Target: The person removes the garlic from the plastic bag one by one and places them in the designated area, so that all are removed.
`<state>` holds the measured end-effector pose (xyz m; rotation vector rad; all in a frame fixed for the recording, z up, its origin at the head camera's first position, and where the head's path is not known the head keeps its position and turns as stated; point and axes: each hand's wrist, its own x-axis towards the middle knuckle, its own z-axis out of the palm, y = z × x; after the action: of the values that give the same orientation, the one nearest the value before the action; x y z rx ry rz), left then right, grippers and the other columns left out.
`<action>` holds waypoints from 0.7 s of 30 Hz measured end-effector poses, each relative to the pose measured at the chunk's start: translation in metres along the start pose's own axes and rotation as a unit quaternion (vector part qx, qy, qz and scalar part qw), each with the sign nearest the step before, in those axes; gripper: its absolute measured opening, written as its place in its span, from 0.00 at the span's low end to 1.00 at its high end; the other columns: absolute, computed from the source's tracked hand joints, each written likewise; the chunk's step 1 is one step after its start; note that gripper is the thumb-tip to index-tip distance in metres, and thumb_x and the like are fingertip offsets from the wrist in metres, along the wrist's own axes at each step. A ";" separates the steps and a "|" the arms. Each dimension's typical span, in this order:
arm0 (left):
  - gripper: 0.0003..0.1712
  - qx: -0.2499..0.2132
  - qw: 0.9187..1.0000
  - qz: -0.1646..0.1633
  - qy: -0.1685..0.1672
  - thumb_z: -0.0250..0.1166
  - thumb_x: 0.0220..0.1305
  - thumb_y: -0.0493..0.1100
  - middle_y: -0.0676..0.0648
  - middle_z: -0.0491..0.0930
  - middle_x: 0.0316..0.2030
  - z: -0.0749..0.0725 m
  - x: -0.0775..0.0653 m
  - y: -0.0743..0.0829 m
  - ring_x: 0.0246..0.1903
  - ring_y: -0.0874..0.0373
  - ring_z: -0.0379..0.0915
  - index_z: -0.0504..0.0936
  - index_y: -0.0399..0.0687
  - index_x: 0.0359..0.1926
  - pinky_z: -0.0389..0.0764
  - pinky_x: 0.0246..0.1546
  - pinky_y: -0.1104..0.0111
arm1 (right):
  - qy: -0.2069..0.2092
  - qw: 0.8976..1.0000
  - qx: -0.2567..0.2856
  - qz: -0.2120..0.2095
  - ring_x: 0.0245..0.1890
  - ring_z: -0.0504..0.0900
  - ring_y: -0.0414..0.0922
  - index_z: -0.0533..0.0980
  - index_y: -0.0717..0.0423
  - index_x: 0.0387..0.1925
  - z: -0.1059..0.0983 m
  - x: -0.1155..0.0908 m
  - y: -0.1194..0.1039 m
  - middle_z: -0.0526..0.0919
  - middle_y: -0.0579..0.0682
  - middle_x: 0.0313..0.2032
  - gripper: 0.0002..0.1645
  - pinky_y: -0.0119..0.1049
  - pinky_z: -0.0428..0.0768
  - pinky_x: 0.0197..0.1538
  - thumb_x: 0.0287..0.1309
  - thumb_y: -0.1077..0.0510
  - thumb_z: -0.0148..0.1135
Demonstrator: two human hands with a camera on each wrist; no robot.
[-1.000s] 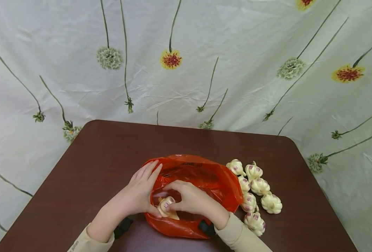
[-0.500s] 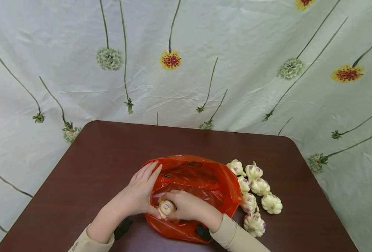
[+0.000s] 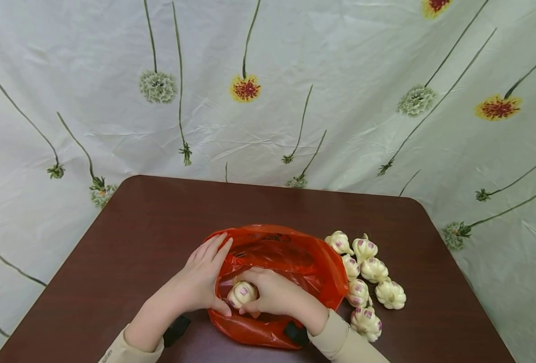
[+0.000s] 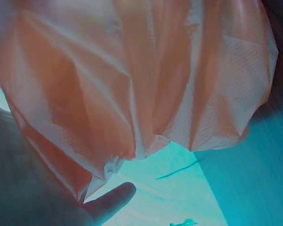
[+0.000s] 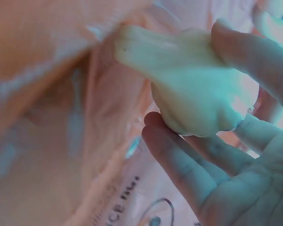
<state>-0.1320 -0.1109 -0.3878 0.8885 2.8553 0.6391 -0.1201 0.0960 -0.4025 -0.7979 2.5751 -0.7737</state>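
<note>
A red plastic bag (image 3: 272, 239) lies on the table with its mouth open upward. My left hand (image 3: 200, 282) is spread along the bag's left rim, fingers fairly straight and thumb toward the near rim. In the left wrist view one finger (image 4: 114, 200) shows beyond the bag's crumpled edge. Inside the bag mouth my right hand (image 3: 270, 292) holds a garlic bulb (image 3: 242, 295) between thumb and fingers. In the right wrist view the bulb (image 5: 198, 84) has its thick stem pointing away from the palm, close to the red plastic.
Several garlic bulbs (image 3: 374, 270) lie grouped against and just right of the bag. The dark brown table (image 3: 168, 212) has rounded far corners. A pale curtain (image 3: 268, 126) with printed flowers hangs behind it.
The right hand has gone lower into the bag with the garlic bulb and turned it, so its round side faces up. The left hand stays at the bag's rim.
</note>
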 end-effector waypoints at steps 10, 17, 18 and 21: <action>0.79 -0.002 1.000 -0.004 0.001 0.84 0.24 0.63 0.33 0.51 0.74 0.001 0.001 0.000 0.72 0.32 0.45 0.54 0.34 0.74 0.55 0.66 0.33 | 0.084 0.996 0.033 -0.015 0.52 0.80 0.40 0.76 0.52 0.59 -0.034 -0.021 0.003 0.80 0.47 0.55 0.34 0.37 0.80 0.56 0.51 0.50 0.75; 0.78 -0.010 1.000 -0.008 -0.001 0.84 0.25 0.62 0.33 0.50 0.74 0.000 0.001 0.000 0.72 0.33 0.44 0.54 0.34 0.74 0.54 0.67 0.33 | 0.177 0.983 0.052 -0.018 0.53 0.81 0.41 0.75 0.47 0.60 -0.062 -0.045 0.006 0.80 0.43 0.57 0.34 0.38 0.81 0.54 0.50 0.47 0.76; 0.78 -0.011 1.000 -0.007 -0.001 0.84 0.25 0.62 0.33 0.50 0.74 0.000 0.001 0.000 0.72 0.33 0.44 0.54 0.34 0.74 0.54 0.67 0.33 | 0.190 0.980 0.058 -0.018 0.53 0.81 0.41 0.75 0.46 0.60 -0.066 -0.048 0.007 0.80 0.43 0.56 0.34 0.38 0.82 0.54 0.50 0.48 0.76; 0.78 -0.012 1.000 -0.005 0.000 0.84 0.25 0.62 0.33 0.50 0.74 -0.001 0.001 0.000 0.72 0.33 0.44 0.53 0.34 0.74 0.53 0.67 0.33 | 0.223 0.971 0.089 -0.018 0.52 0.82 0.42 0.75 0.47 0.59 -0.073 -0.058 0.013 0.80 0.45 0.57 0.34 0.36 0.82 0.54 0.49 0.50 0.76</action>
<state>-0.1331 -0.1110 -0.3873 0.8701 2.8433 0.6705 -0.1134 0.1692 -0.3433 -0.6781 2.8201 -1.3033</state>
